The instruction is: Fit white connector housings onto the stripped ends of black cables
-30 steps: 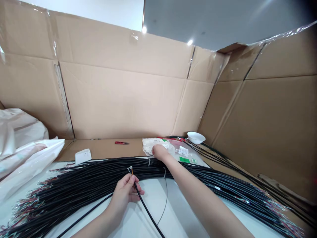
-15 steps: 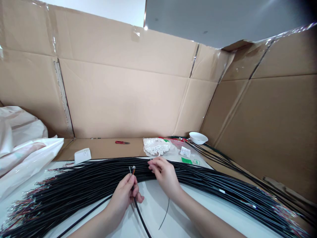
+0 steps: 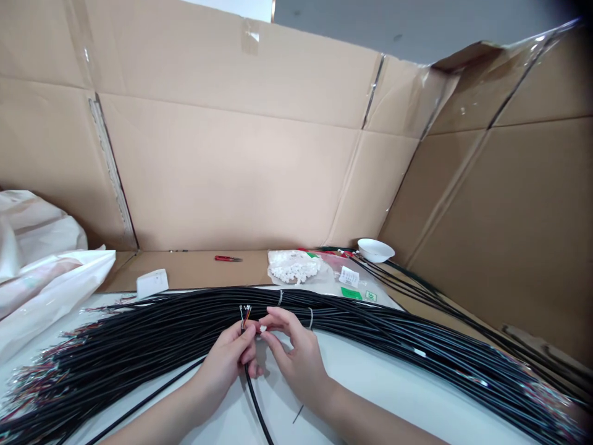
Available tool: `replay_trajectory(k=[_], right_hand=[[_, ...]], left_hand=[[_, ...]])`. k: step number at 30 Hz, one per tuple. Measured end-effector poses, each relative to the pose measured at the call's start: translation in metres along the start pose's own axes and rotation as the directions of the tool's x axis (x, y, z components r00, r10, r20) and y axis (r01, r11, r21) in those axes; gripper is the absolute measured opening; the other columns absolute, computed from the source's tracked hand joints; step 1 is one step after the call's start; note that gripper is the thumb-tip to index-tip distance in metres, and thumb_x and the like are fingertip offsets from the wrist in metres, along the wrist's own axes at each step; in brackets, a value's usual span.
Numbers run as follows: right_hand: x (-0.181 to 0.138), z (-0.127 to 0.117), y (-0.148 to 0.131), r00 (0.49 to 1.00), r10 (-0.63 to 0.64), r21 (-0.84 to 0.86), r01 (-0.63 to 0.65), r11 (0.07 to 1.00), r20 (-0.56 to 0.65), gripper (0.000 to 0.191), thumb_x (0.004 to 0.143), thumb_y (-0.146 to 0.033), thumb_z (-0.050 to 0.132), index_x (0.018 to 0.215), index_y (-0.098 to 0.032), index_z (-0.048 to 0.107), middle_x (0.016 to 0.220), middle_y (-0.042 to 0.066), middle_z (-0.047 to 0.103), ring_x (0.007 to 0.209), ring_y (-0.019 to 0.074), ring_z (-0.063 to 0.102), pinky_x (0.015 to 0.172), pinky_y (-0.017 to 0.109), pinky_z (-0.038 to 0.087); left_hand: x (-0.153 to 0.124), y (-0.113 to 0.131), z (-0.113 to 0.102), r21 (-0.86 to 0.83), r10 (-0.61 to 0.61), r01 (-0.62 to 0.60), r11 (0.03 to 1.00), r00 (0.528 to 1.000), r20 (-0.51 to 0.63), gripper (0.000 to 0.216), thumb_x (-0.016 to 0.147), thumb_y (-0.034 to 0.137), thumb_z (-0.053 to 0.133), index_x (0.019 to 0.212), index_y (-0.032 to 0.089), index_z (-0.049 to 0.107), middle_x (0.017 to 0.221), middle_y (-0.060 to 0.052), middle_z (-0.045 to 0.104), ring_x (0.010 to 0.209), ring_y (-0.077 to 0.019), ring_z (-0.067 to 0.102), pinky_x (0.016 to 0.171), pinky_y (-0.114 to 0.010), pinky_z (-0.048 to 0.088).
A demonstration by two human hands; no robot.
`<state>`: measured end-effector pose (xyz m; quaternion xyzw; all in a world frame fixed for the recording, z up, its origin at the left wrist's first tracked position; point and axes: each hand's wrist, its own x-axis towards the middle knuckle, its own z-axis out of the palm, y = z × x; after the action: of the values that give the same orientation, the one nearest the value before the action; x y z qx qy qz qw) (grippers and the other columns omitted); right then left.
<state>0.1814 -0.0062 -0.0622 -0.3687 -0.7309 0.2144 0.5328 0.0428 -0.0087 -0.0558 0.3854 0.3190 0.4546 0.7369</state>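
Between the thumb and fingers of my left hand [image 3: 227, 358] is a black cable [image 3: 254, 398]. Its stripped end points up, with thin coloured wires [image 3: 247, 315] fanning out above the fingertips. My right hand [image 3: 301, 361] is just to the right, thumb and fingertips closed on a small white connector [image 3: 263, 329]. The connector is close to the left fingertips, and whether it touches them I cannot tell. Behind both hands lies a thick bundle of black cables [image 3: 176, 334], with loose coloured wire ends at its left.
Past the bundle lie red-handled pliers [image 3: 228, 258], a bag of white connectors [image 3: 294, 267], a white paper [image 3: 152, 283] and a white bowl [image 3: 375, 250]. White plastic bags [image 3: 50, 278] sit at left. Cardboard walls [image 3: 231, 167] stand at the back and right.
My right hand has come left and down from over the bundle to beside my left hand, and the white connector now shows in its fingertips. The view has tilted slightly downward.
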Motion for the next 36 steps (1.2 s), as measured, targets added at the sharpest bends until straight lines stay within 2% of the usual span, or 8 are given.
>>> replay_trajectory(k=[5,9,18,31,36], right_hand=[[-0.001,0.0,-0.003,1.0,0.002,-0.058,-0.003,0.998,-0.004,0.029,0.079,-0.013,0.048,0.107,-0.022,0.044,0.089,0.004,0.066,0.084,0.0143,0.062,0.077,0.028,0.049],[0.0,0.0,-0.007,1.0,0.025,-0.037,-0.025,0.999,0.005,0.031,0.079,-0.012,0.047,0.108,-0.023,0.042,0.09,0.003,0.067,0.085,0.0138,0.062,0.08,0.029,0.048],[0.0,0.001,-0.007,1.0,-0.011,-0.049,0.012,0.999,0.016,0.035,0.077,-0.008,0.048,0.108,-0.024,0.041,0.09,0.001,0.066,0.083,0.0128,0.062,0.08,0.029,0.047],[0.0,0.002,-0.001,1.0,-0.009,-0.064,0.007,0.998,-0.029,0.037,0.073,-0.01,0.052,0.107,-0.021,0.044,0.087,0.004,0.063,0.08,0.0144,0.06,0.073,0.029,0.05],[-0.002,0.002,0.003,1.0,0.001,-0.077,-0.001,0.997,-0.005,0.032,0.075,-0.011,0.051,0.105,-0.022,0.047,0.086,0.003,0.062,0.08,0.0148,0.059,0.075,0.03,0.049]], left_hand=[[0.0,0.0,-0.001,0.014,0.003,-0.003,1.0,1.0,0.013,0.017,0.079,0.032,0.053,0.077,0.016,0.056,0.042,0.01,0.035,0.039,-0.0076,0.041,0.055,-0.028,0.042],[0.0,-0.001,-0.002,0.016,0.01,-0.011,1.0,1.0,0.013,0.017,0.078,0.032,0.054,0.075,0.015,0.056,0.042,0.01,0.035,0.039,-0.0079,0.04,0.055,-0.027,0.042],[0.001,0.0,-0.002,0.015,0.019,-0.019,1.0,1.0,0.002,0.017,0.075,0.032,0.059,0.073,0.015,0.056,0.042,0.01,0.035,0.04,-0.0079,0.04,0.051,-0.023,0.04],[0.0,0.0,-0.002,0.009,0.015,-0.015,1.0,1.0,-0.022,0.016,0.073,0.032,0.06,0.073,0.018,0.053,0.042,0.01,0.035,0.04,-0.0075,0.04,0.054,-0.025,0.043],[0.001,0.0,-0.002,0.005,0.012,-0.012,1.0,1.0,-0.009,0.012,0.075,0.027,0.059,0.072,0.018,0.052,0.042,0.01,0.036,0.04,-0.0075,0.041,0.054,-0.026,0.043]])
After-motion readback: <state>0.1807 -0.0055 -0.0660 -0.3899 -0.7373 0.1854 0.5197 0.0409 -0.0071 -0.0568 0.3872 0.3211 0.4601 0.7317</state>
